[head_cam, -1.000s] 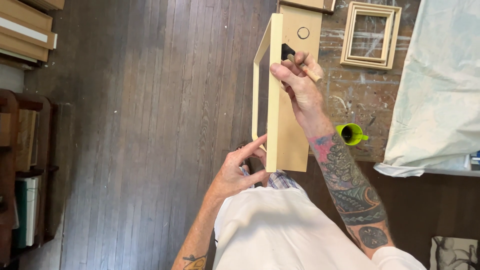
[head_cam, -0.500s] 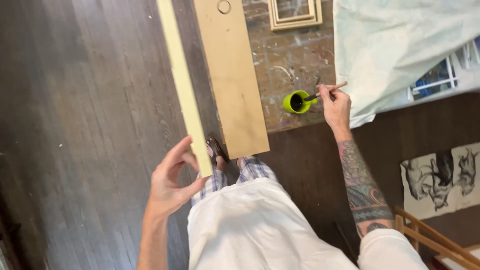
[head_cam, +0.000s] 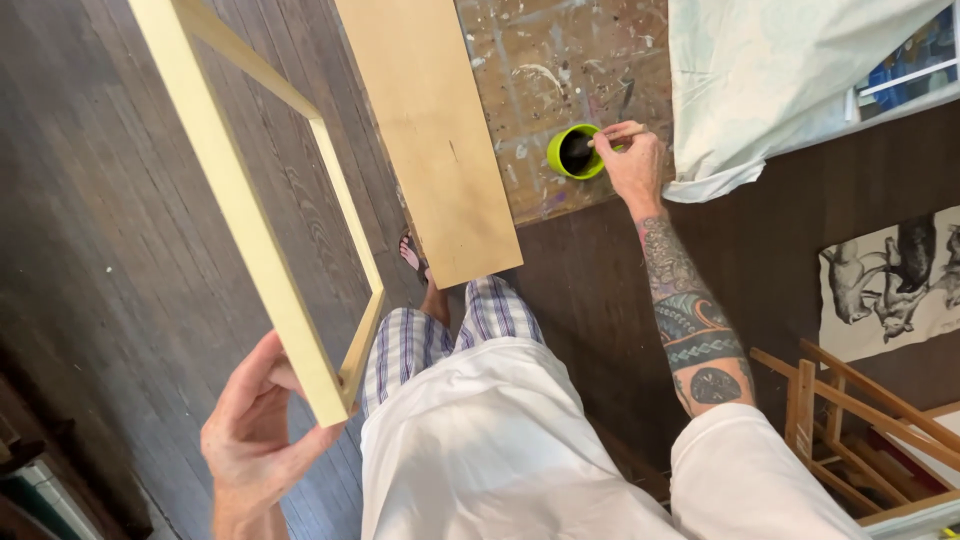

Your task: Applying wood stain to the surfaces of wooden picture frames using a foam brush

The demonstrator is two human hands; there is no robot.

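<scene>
Left hand (head_cam: 262,432) pinches the near corner of the pale wooden frame (head_cam: 245,205), fingers half curled. Beyond the frame, right hand (head_cam: 632,160) grips a brush (head_cam: 618,133) dipped in the green cup (head_cam: 574,151) near the plywood board (head_cam: 430,130) edge; bare dark floor (head_cam: 110,250) left of frame.

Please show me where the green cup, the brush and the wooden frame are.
green cup (head_cam: 556,160): head view, left rim.
brush (head_cam: 622,131): head view, handle above fingers.
wooden frame (head_cam: 235,190): head view, long near rail.

You've got 2 hands in view: left hand (head_cam: 262,435) lower left, right hand (head_cam: 632,165) upper centre. 1 pale wooden frame (head_cam: 250,215), 1 plywood board (head_cam: 430,130), 1 green cup (head_cam: 575,151), 1 brush (head_cam: 622,132), 1 white cloth (head_cam: 780,80) upper right.
</scene>
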